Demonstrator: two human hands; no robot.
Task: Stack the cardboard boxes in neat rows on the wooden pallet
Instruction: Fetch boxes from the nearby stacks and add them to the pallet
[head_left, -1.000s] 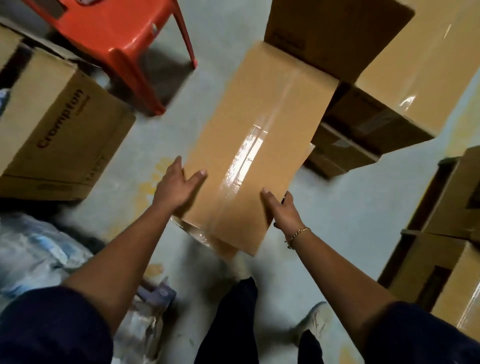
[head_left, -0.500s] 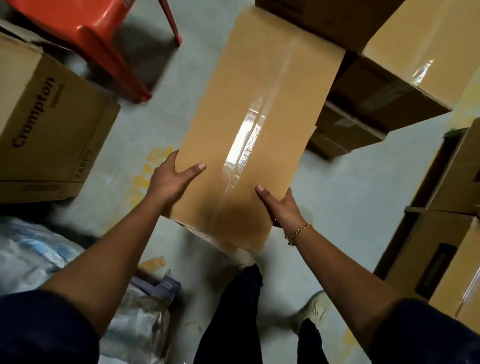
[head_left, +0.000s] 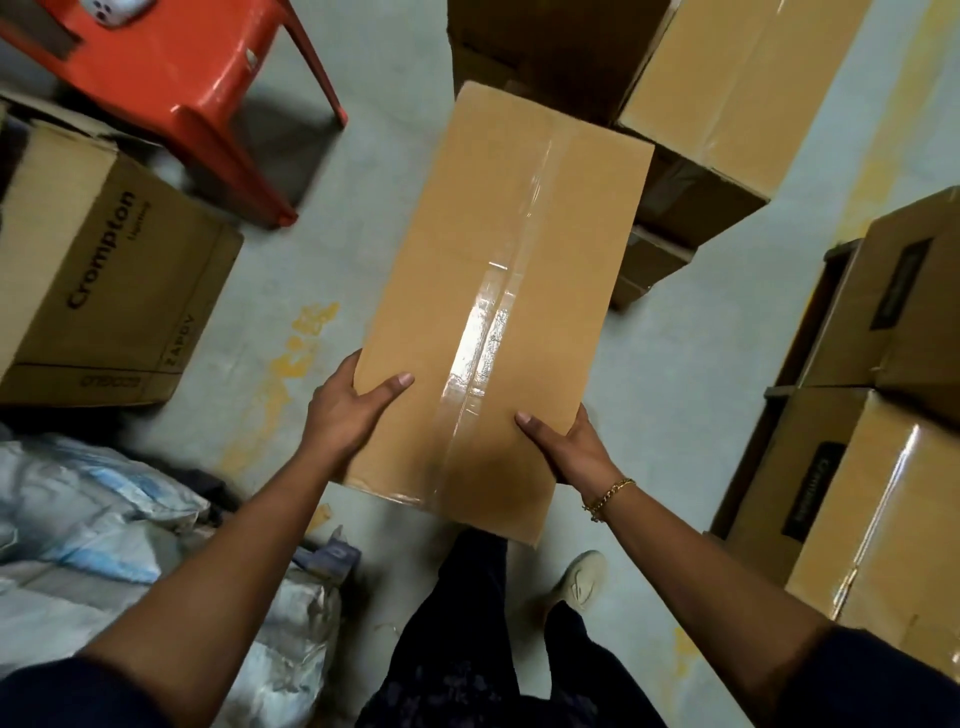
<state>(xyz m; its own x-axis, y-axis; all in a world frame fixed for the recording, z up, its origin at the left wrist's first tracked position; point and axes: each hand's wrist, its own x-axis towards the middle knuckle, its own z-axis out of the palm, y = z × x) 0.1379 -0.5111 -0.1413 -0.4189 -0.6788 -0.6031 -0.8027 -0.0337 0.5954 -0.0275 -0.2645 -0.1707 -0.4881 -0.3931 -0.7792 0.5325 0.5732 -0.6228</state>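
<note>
Currently the taped cardboard box (head_left: 493, 291) hangs mid-scene over the floor (head_left: 395, 104), far end by the far-right stack (head_left: 727, 93). Left hand (head_left: 348, 415) and right hand (head_left: 566, 447) each clamp a near corner. Level it and square the edges before lowering.

Glossy clear tape (head_left: 493, 322) is glinting along the matt cardboard box (head_left: 441, 249). The smooth red plastic chair (head_left: 197, 78) is shining, while the grey floor (head_left: 363, 234) is looking dull.

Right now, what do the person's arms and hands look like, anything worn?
No gloves on left hand or right hand. A gold chain bracelet circles the right wrist. Dark navy left sleeve and right sleeve cover the upper arms.
</note>
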